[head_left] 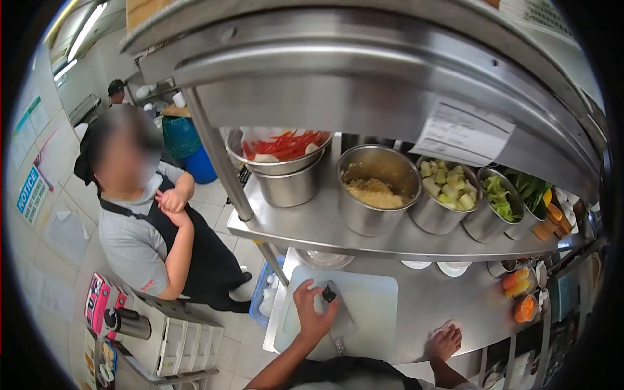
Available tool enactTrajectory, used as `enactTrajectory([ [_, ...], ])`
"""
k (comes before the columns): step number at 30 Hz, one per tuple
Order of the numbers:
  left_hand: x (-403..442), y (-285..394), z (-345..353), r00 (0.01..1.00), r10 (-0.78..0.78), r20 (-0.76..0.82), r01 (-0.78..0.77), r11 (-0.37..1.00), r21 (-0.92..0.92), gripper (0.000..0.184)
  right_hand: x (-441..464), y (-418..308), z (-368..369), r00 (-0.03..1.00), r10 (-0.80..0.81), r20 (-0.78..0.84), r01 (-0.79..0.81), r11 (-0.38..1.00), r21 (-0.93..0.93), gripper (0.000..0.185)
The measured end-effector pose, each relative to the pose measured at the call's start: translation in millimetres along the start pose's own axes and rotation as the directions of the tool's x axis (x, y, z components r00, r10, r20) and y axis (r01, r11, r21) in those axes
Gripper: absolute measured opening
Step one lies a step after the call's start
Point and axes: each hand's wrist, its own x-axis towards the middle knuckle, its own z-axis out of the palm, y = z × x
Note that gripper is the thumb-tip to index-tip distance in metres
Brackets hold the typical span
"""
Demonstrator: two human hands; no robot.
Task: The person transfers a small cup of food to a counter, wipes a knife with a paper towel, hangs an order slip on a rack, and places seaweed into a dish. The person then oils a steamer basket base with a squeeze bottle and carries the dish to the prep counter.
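My left hand (312,313) is over the white cutting board (377,296), with thumb and fingertips curled about a small dark, leafy-looking piece (329,292). Beneath that piece lies a knife (345,320) on the board, its handle toward my body. Further right, my right hand (446,342) rests palm down on the steel counter (409,331), fingers bent over a pale, crumpled, cloth-like thing (450,324). Most of that thing is hidden under the hand.
Above the counter runs a steel shelf (299,231). It bears metal pots with red pepper strips (286,146), a yellowish mash (376,194), pale chunks (448,185) and lettuce (500,198). Sauce bottles (517,284) stand at right. A co-worker (146,227) stands at left.
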Motion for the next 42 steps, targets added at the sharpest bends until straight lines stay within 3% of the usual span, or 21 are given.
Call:
enactTrajectory([
  [3, -15.5, -5.7, -6.5, 0.998, -0.046, 0.045, 0.046, 0.999, 0.008, 0.048, -4.9, 4.9, 3.4, 0.994, -0.057, -0.098, 0.054, 0.998, -0.035, 0.058],
  [12, -54.9, -36.4, -29.8, 0.989, -0.127, 0.079, 0.119, 0.988, 0.098, 0.047, 0.0, -3.9, -4.3, 0.999, 0.020, 0.033, -0.020, 1.000, 0.003, 0.057],
  [17, -115.3, -97.6, -30.0, 0.964, -0.120, 0.235, 0.076, 0.979, 0.188, 0.047, -1.0, 1.2, 2.7, 1.000, -0.009, -0.008, 0.009, 1.000, -0.017, 0.056],
  [20, -102.4, -79.4, -32.8, 0.963, -0.111, 0.247, 0.062, 0.978, 0.198, 0.046, -1.6, -0.9, 6.2, 1.000, -0.016, -0.019, 0.015, 0.999, -0.033, 0.057],
  [26, -42.5, -68.6, -7.5, 0.990, -0.038, 0.136, 0.032, 0.998, 0.047, 0.048, 0.8, -0.9, 5.5, 0.998, -0.041, -0.041, 0.039, 0.998, -0.050, 0.056],
  [31, 47.3, -28.1, 12.9, 0.989, 0.120, -0.086, -0.126, 0.990, -0.064, 0.049, 0.0, 16.1, 23.3, 0.992, -0.075, -0.099, 0.070, 0.996, -0.050, 0.054],
  [36, 63.2, 4.8, -5.1, 0.992, 0.095, -0.084, -0.106, 0.984, -0.140, 0.049, 2.0, 21.8, 28.6, 0.986, -0.117, -0.118, 0.109, 0.991, -0.073, 0.058],
  [39, 23.4, -11.6, -15.7, 0.994, 0.103, -0.032, -0.102, 0.995, 0.017, 0.047, -2.7, 17.5, 23.8, 0.977, -0.140, -0.158, 0.130, 0.989, -0.076, 0.055],
  [41, -21.3, -30.1, -20.3, 0.998, -0.053, 0.024, 0.055, 0.997, -0.056, 0.048, -0.9, 17.7, 24.0, 0.979, -0.137, -0.149, 0.127, 0.989, -0.073, 0.055],
  [42, -38.9, -34.3, -27.4, 0.996, -0.066, 0.058, 0.065, 0.998, 0.015, 0.048, 2.5, 16.7, 23.5, 0.980, -0.136, -0.147, 0.125, 0.989, -0.083, 0.055],
])
